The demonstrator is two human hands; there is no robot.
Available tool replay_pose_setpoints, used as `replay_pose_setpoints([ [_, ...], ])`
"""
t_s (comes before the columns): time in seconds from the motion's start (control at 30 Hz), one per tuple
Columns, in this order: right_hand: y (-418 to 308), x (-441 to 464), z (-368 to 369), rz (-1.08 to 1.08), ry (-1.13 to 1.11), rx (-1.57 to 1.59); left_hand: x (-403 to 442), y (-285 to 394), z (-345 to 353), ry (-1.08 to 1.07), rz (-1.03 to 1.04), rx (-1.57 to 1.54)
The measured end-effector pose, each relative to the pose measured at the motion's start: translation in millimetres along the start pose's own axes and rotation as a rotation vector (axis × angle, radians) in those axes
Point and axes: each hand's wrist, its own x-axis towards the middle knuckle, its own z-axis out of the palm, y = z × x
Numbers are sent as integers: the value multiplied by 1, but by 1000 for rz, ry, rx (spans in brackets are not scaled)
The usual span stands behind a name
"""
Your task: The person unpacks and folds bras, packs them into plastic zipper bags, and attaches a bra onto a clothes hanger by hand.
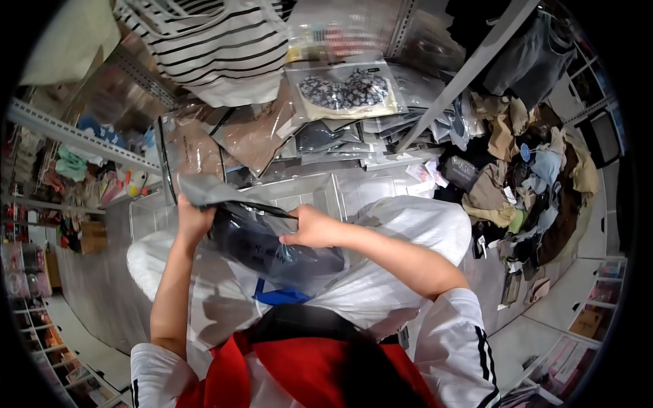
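Plastic bag (272,255), dark inside, stretches crosswise in front of me, long axis sloping toward my right, its bulk nearer my body than my grip. My left hand (196,217) clasps its left end; my right hand (309,228), equally close, pinches the dark edge strip (265,209).

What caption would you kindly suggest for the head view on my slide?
Left hand and right hand hold a clear bag, with a clothes pile to the right.

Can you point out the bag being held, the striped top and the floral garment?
Held bag (264,249): head view, middle of its front.
Striped top (221,53): head view, middle of its body.
Floral garment (347,92): head view, middle of its patterned cloth.
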Motion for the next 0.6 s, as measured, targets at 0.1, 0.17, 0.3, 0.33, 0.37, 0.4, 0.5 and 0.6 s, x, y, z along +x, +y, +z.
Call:
replay_pose_setpoints([
  [0.1, 0, 0, -29, 128, 188, 123, 61, -47, 39, 159, 33, -347],
  [0.17, 12, -4, -53, 204, 314, 300, 99, -128, 57, 226, -226, -509],
  [0.3, 31, -11, -81, 236, 395, -9, 149, -215, 91, 360, -721, -387],
  [0.33, 25, -17, -84, 251, 404, -123, 163, -223, 98, 393, -767, -441],
  [0.37, 29, -16, -80, 273, 395, -142, 174, -233, 103, 385, -789, -561],
  [0.4, 34, -15, -77, 299, 387, -162, 185, -239, 108, 379, -815, -677],
  [0.5, 35, -10, -75, 355, 332, -196, 198, -207, 113, 251, -754, -893],
  [0.6, 33, -3, -74, 327, 333, -213, 199, -197, 108, 230, -690, -819],
])
